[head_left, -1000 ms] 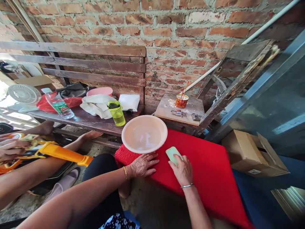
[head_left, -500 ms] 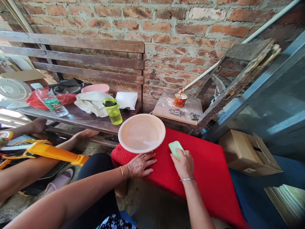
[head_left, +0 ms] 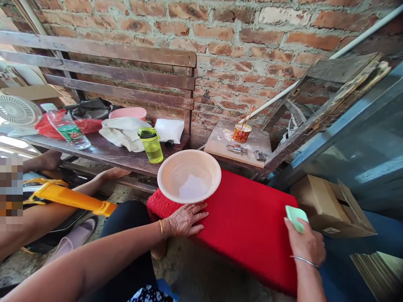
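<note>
Jutting beyond the right hand [head_left: 307,245] is the green block [head_left: 294,214] it pinches; the left hand [head_left: 185,220] lies spread.

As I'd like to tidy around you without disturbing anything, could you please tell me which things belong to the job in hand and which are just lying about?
In use, it seems:
light green block, in the right hand
red cloth, under the left hand
pale basin, beside the left hand

Seemingly just lying about:
yellow-green bottle
clear bottle
padlocks
cardboard box

A brick wall [head_left: 220,33], wooden bench [head_left: 126,75], fan [head_left: 19,110] and slipper [head_left: 74,240] suggest a home.
</note>
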The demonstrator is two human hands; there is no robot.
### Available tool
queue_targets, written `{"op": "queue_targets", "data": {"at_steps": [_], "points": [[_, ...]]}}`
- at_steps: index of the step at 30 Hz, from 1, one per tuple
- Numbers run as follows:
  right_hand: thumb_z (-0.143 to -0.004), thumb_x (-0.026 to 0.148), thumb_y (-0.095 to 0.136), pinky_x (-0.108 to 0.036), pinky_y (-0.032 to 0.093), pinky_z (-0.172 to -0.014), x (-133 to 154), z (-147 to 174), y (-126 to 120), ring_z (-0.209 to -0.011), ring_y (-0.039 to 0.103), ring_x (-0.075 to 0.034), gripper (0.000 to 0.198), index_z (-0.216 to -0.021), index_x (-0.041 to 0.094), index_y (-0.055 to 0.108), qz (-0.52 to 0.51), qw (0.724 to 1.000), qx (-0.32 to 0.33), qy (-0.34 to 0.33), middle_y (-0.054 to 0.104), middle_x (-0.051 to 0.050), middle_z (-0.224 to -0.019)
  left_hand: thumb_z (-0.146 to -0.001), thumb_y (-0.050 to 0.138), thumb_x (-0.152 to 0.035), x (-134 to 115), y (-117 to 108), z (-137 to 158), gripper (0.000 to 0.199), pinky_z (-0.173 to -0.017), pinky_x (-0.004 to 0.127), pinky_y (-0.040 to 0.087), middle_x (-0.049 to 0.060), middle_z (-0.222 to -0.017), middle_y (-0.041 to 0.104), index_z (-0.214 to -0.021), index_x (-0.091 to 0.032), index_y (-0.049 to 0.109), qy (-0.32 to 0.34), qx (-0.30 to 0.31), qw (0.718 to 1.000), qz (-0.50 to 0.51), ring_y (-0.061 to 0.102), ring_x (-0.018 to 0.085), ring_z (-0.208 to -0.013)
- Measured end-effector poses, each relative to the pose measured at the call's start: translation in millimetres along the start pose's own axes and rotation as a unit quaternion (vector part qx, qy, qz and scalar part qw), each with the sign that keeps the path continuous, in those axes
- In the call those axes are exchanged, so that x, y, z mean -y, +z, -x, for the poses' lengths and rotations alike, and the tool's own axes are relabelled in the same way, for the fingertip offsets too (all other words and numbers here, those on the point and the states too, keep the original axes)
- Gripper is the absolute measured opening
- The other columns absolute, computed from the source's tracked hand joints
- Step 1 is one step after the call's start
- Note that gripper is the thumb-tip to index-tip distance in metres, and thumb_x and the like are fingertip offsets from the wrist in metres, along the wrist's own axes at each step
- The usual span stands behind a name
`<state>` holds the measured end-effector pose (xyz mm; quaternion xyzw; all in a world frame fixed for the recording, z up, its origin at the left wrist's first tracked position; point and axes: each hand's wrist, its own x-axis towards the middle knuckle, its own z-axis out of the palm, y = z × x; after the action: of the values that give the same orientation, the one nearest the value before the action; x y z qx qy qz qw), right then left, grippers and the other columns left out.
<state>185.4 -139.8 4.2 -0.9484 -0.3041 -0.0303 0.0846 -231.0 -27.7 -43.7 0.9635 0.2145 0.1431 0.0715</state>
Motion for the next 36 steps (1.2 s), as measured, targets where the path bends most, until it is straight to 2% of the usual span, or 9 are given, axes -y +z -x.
{"op": "queue_targets", "data": {"at_steps": [5, 8, 11, 17, 20, 25, 28, 31, 36], "points": [[-0.094, 0.051, 0.053, -0.034, 0.044, -0.080, 137.9, 79.9, 9.5, -0.091, 0.060, -0.025, 0.042, -0.123, 0.025, 0.069, -0.079, 0.954, 0.051, -0.285, 0.062, -0.011, -0.097, -0.097, 0.052, -0.046, 0.4, -0.7, 0.3, 0.050, -0.114, 0.047, 0.040, 0.016, -0.150, 0.048, -0.138, -0.019, 0.057, -0.003, 0.007, 1.000, 0.000, 0.046, 0.031, -0.139], [-0.093, 0.047, 0.058, -0.034, 0.043, -0.084, 173.1, 95.9, 17.2, -0.094, 0.059, -0.025, 0.037, -0.124, 0.029, 0.068, -0.084, 0.936, 0.072, -0.336, 0.061, -0.010, -0.100, -0.096, 0.053, -0.046, 1.2, 0.2, 0.6, 0.050, -0.114, 0.048, 0.040, 0.016, -0.150, 0.048, -0.138, -0.019, 0.057, -0.005, 0.010, 1.000, -0.002, 0.046, 0.031, -0.139], [-0.093, 0.050, 0.055, -0.035, 0.044, -0.080, 131.5, 64.6, 22.3, -0.089, 0.059, -0.026, 0.041, -0.124, 0.028, 0.068, -0.055, 0.955, 0.062, -0.284, 0.061, -0.010, -0.097, -0.096, 0.054, -0.046, 1.4, 1.8, 1.0, 0.051, -0.114, 0.047, 0.040, 0.015, -0.151, 0.047, -0.139, -0.020, 0.056, -0.006, 0.008, 1.000, 0.001, 0.046, 0.031, -0.139], [-0.088, 0.075, 0.034, -0.042, 0.046, -0.062, -7.1, -18.0, 9.9, -0.073, 0.059, -0.033, 0.073, -0.129, 0.026, 0.066, -0.006, 0.999, 0.033, 0.015, 0.062, -0.016, -0.087, -0.098, 0.050, -0.048, -1.7, 1.6, -0.3, 0.050, -0.116, 0.046, 0.037, 0.016, -0.151, 0.047, -0.138, -0.019, 0.057, -0.011, 0.009, 1.000, 0.007, 0.046, 0.030, -0.139], [-0.088, 0.070, 0.039, -0.041, 0.046, -0.065, 14.0, -7.8, 7.9, -0.079, 0.059, -0.033, 0.068, -0.131, 0.023, 0.065, -0.024, 0.999, 0.012, -0.019, 0.062, -0.016, -0.088, -0.098, 0.048, -0.049, -3.2, 0.3, -1.4, 0.051, -0.116, 0.046, 0.037, 0.017, -0.150, 0.048, -0.137, -0.018, 0.058, -0.010, 0.013, 1.000, 0.003, 0.046, 0.030, -0.139], [-0.089, 0.040, 0.057, -0.033, 0.045, -0.080, 148.6, 61.3, 23.3, -0.091, 0.058, -0.026, 0.046, -0.129, 0.021, 0.065, -0.109, 0.954, 0.073, -0.269, 0.062, -0.011, -0.094, -0.097, 0.051, -0.049, -3.7, -0.1, -1.7, 0.051, -0.115, 0.045, 0.037, 0.015, -0.150, 0.048, -0.137, -0.020, 0.058, -0.015, 0.012, 1.000, -0.003, 0.046, 0.030, -0.139], [-0.089, 0.038, 0.058, -0.032, 0.044, -0.082, 185.0, 73.8, 30.3, -0.092, 0.059, -0.023, 0.042, -0.128, 0.024, 0.066, -0.114, 0.931, 0.100, -0.332, 0.060, -0.009, -0.099, -0.096, 0.051, -0.049, -2.7, 1.9, -0.9, 0.051, -0.115, 0.045, 0.037, 0.015, -0.150, 0.048, -0.137, -0.019, 0.058, -0.010, 0.003, 1.000, -0.007, 0.046, 0.030, -0.139], [-0.089, 0.043, 0.054, -0.034, 0.045, -0.080, 149.1, 40.1, 33.4, -0.089, 0.059, -0.024, 0.044, -0.129, 0.026, 0.066, -0.094, 0.947, 0.110, -0.287, 0.060, -0.009, -0.096, -0.097, 0.051, -0.050, -1.7, 5.5, 0.1, 0.051, -0.115, 0.045, 0.037, 0.016, -0.150, 0.049, -0.137, -0.019, 0.058, -0.007, -0.001, 1.000, -0.008, 0.047, 0.030, -0.138], [-0.087, 0.066, 0.041, -0.042, 0.047, -0.072, 29.4, -38.5, 22.9, -0.083, 0.061, -0.032, 0.065, -0.134, 0.025, 0.062, -0.034, 0.992, 0.104, -0.055, 0.063, -0.014, -0.092, -0.096, 0.051, -0.050, -2.9, 9.1, 0.3, 0.051, -0.114, 0.045, 0.038, 0.015, -0.150, 0.049, -0.137, -0.020, 0.059, -0.021, 0.001, 1.000, 0.008, 0.050, 0.030, -0.135]]}}
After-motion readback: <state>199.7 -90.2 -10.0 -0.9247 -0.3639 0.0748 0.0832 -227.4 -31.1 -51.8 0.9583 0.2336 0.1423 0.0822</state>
